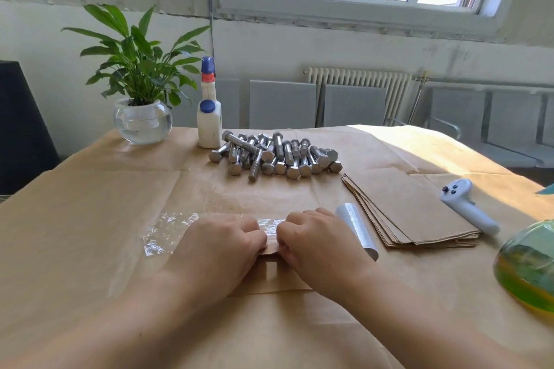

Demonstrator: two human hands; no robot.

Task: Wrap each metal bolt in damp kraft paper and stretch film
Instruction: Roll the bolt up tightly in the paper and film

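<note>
Left hand and right hand, fingers curled, pinch a brown kraft-paper bundle. It lies on a clear stretch-film sheet.

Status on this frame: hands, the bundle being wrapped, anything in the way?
Left hand and right hand both grip the paper-wrapped bundle on the stretch film. Film roll just right of right hand. Unwrapped bolts piled behind, clear.

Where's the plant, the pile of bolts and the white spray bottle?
plant (136, 60), head view, on its leaves
pile of bolts (277, 156), head view, middle of heap
white spray bottle (209, 120), head view, on its body
</note>
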